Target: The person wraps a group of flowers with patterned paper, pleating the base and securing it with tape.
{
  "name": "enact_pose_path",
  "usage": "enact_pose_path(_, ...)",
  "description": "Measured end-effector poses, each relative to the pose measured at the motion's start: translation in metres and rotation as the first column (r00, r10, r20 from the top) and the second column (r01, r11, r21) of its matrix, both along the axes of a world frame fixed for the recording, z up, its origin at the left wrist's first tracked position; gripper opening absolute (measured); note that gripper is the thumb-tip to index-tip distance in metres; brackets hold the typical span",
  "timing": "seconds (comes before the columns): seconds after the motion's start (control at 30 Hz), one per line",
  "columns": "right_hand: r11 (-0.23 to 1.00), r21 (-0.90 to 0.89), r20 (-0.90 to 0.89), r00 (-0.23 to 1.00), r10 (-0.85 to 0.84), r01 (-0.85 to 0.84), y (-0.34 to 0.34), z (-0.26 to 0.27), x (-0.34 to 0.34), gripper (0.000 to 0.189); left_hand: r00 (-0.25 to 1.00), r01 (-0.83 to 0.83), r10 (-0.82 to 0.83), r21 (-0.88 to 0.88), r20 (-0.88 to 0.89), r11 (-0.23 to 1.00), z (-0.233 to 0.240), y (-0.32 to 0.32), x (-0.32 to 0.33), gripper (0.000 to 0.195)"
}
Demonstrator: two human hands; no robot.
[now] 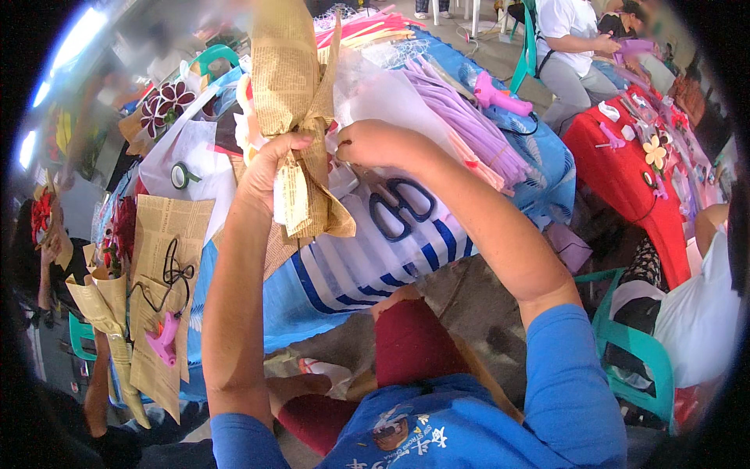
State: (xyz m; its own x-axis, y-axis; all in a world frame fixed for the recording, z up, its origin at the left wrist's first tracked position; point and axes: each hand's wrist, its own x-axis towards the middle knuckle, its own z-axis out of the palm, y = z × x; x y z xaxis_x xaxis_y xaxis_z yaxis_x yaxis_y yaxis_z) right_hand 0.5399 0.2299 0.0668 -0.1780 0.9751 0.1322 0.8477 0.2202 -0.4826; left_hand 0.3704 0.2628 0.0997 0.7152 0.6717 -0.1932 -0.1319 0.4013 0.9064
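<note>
My left hand (272,167) grips the gathered neck of a bouquet wrapped in newspaper-print kraft paper (284,76). The wrap stands upright above the table, its folded lower end flaring below my fingers. To its right, my right hand (375,143) is bent downward over the table beside the wrap. Its fingertips are mostly hidden, and I cannot tell whether they hold anything. Just below that hand, dark-handled scissors (401,209) lie on white and blue striped plastic (363,264). A roll of green floral tape (183,175) rests on white sheeting to the left.
Bundled lilac pipe cleaners (469,123) and a pink glue gun (501,97) lie at the right. Another pink glue gun (165,340) sits on printed paper at the left, near a co-worker's paper-wrapped bouquet (111,316). A red-covered table (609,164) and green chair (638,346) stand right.
</note>
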Motion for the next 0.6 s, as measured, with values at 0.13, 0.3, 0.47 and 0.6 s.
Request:
enact_pose_path(0.13,0.925,-0.379,-0.417,0.897,-0.146,-0.026,-0.008,0.008,0.004,0.026,0.999,0.033,-0.032,0.027,-0.031,0.999,-0.003,0.005,-0.001,0.046)
enact_pose_path(0.3,0.881,-0.471,-0.537,0.805,-0.253,-0.038,-0.009,0.008,0.005,0.024,0.998,0.028,-0.027,0.022,-0.057,0.999,-0.005,0.009,0.000,0.045)
enact_pose_path(0.47,0.931,-0.361,-0.316,0.932,-0.177,0.055,-0.012,0.012,0.000,0.024,0.999,0.009,-0.009,-0.008,-0.036,1.000,-0.008,0.010,0.002,0.043)
enact_pose_path(0.6,0.961,-0.267,-0.294,0.945,-0.145,0.065,-0.007,0.009,0.000,0.024,1.000,-0.005,0.005,-0.036,-0.006,0.999,-0.006,0.008,0.002,0.037)
